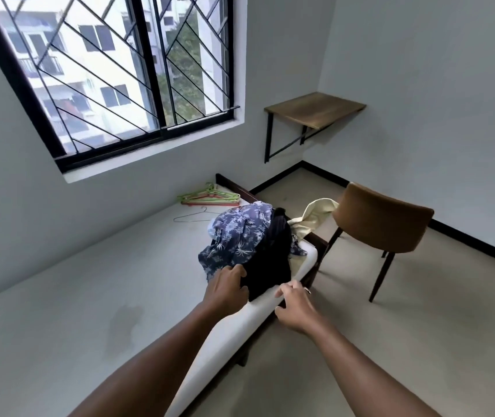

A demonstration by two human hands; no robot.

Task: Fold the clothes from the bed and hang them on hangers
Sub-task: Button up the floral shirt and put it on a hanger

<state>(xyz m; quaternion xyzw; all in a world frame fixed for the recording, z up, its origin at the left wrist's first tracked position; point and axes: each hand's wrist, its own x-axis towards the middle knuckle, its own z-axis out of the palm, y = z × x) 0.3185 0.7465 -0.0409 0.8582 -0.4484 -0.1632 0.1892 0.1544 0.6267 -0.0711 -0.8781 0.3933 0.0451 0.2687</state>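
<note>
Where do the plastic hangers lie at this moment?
In the head view, left of centre, the plastic hangers lie on the mattress at its far end, below the window, just beyond the wire hanger and the pile of clothes.

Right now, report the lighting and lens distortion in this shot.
Head view: soft daylight from the window, buildings outside washed out; the wide lens tilts the room and bows the bed edge; the black garment reads as a dark mass, folds barely visible.

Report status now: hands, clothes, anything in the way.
Left hand grips dark garment; right hand at its corner, grip unclear. Pile unfolded at edge of bed, hangers farther up. Nothing blocks.
</note>
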